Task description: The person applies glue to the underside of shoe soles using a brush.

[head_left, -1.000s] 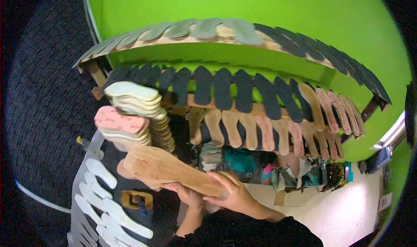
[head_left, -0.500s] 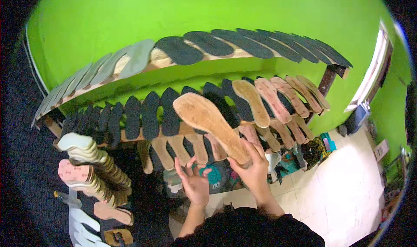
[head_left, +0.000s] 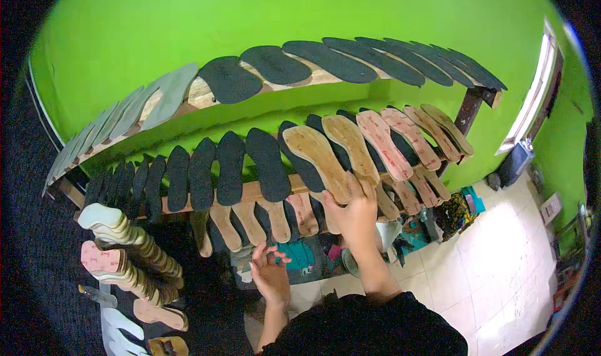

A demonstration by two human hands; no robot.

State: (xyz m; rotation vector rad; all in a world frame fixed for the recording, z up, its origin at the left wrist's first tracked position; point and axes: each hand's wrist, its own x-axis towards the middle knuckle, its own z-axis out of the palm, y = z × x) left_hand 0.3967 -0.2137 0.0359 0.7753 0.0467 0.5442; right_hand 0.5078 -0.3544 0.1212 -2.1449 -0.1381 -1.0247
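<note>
My right hand [head_left: 355,215] grips the narrow end of a tan shoe insole [head_left: 313,152]. That insole lies over a black insole [head_left: 299,144] on the lower wooden rail [head_left: 247,192], beside another tan insole [head_left: 350,144]. Pink insoles [head_left: 383,143] and more tan ones follow along the rail to the right. Lower and to the left, my left hand [head_left: 270,276] hovers with its fingers apart and loosely bent, holding nothing. Just above it hangs a tan insole [head_left: 273,221] in a lower row.
Grey insoles [head_left: 169,96] and black insoles [head_left: 275,65] line an upper wooden rail. Stacks of insole pieces [head_left: 134,246] stand at lower left, near a knife-like tool [head_left: 98,295]. A tiled floor [head_left: 494,249] and a dark blue bag [head_left: 514,166] are at right.
My right hand has brought the tan insole forward onto the rail, over a black insole beside the other tan one. My left hand has dropped slightly and stays empty.
</note>
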